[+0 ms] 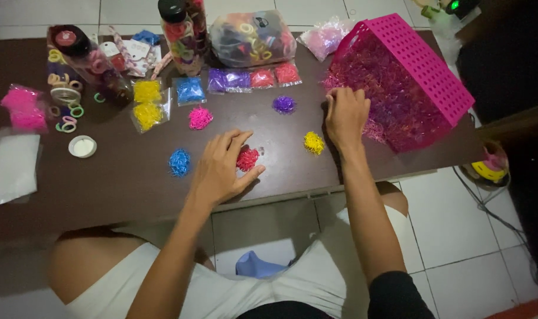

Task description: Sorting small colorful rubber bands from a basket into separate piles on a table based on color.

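Single head-mounted view looks steeply down, at arm's length, onto the dark brown rectangular tabletop (133, 183), the seated person's lap below

- Bare table (121, 189) along the near edge, wide open left of the left hand (221, 168).
- Blue pile (179, 162) and red pile (247, 159) hem that hand in closely.
- Yellow pile (314, 143) sits just beside the right hand (345, 115); tipped pink basket (410, 77) walls off the right.
- Far edge crowded: jars (180, 35), bags (251, 38).

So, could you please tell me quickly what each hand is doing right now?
Left hand: open, fingertips on the red band pile, nothing held.
Right hand: fingers curled at the pink basket; its hold cannot be told.
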